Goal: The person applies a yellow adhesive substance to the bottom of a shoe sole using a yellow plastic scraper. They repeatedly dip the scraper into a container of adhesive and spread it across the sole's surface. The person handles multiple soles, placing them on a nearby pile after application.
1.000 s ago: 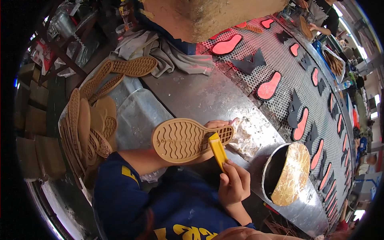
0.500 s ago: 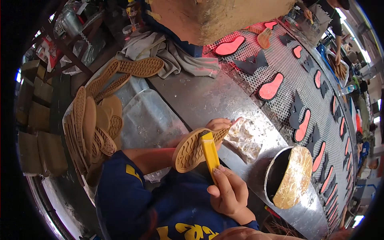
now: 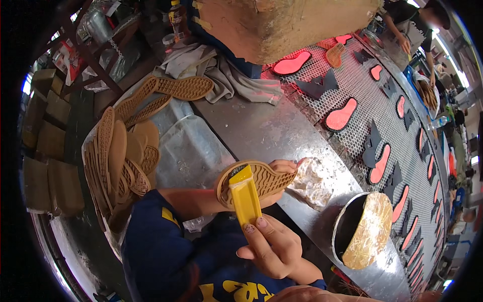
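Head view: a tan rubber shoe sole with wavy tread [image 3: 259, 182] is gripped at picture centre by the left hand [image 3: 282, 168], fingers closed on its 3 o'clock edge. A yellow rectangular brush handle [image 3: 245, 201] is clasped in the right hand [image 3: 271, 246], touching the sole at 6 o'clock. More tan soles [image 3: 118, 161] are stacked on the grey metal table [image 3: 261, 131] at 9 o'clock.

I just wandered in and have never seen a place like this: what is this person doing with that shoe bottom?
A person holds a tan rubber shoe sole with a wavy tread in the left hand, tread side up. The right hand grips a flat yellow brush-like tool and presses its tip to the sole's heel end. Beside them stands a metal can coated in dried yellowish glue. A pile of matching tan soles lies to the left, and a mesh conveyor carries pink sole-shaped pieces.
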`<control>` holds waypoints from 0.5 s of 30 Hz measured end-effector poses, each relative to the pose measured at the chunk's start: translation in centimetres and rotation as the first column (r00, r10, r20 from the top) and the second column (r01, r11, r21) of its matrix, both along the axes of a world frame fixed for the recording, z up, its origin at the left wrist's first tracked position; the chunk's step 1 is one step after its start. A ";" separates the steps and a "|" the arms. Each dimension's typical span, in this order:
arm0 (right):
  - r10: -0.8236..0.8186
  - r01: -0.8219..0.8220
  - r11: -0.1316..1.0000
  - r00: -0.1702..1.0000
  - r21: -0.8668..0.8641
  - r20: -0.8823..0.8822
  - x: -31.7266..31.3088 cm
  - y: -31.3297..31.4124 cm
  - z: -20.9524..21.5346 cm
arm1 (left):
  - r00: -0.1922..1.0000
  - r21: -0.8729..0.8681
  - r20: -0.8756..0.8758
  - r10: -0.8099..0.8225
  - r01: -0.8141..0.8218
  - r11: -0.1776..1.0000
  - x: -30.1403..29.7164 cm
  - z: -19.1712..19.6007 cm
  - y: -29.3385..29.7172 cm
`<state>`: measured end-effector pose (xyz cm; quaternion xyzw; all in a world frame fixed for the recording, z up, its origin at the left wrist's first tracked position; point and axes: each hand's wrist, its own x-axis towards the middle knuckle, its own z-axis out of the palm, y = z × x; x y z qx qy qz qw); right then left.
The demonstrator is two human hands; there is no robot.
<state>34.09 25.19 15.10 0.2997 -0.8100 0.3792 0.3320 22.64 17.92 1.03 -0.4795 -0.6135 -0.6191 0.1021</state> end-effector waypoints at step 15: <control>-0.681 0.734 0.592 0.676 -0.333 0.280 5.1 7.6 -2.9 | 0.748 -0.090 0.651 -0.128 0.244 0.966 2.0 2.2 -0.3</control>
